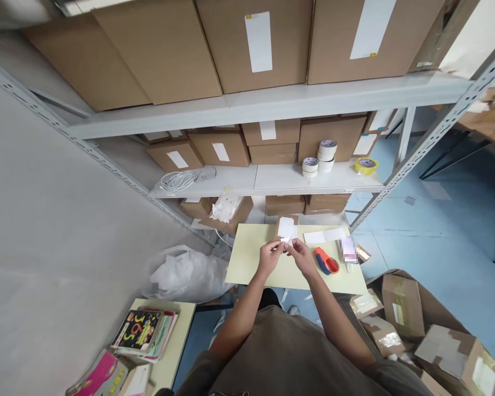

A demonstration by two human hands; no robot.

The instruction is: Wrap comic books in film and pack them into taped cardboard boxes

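Over the pale yellow table (251,264), my left hand (270,256) and my right hand (302,257) come close together, fingertips pinching a small white slip of paper (287,240) between them. Whether the slip is a sticker cannot be made out. Just beyond the fingers is a small cardboard box (287,224) with a white label on its top, its near side partly hidden by my hands. An orange and blue tape dispenser (325,260) lies to the right of my right hand. Behind it stretches a strip of white labels (324,235).
A blurred-out item (348,249) sits at the table's right end. Shelves (272,99) ahead hold cardboard boxes, white tape rolls (326,149) and a yellow tape roll (366,165). A large bin of packed boxes (404,308) stands right; a white plastic bag (185,273) and books (138,330) are left.
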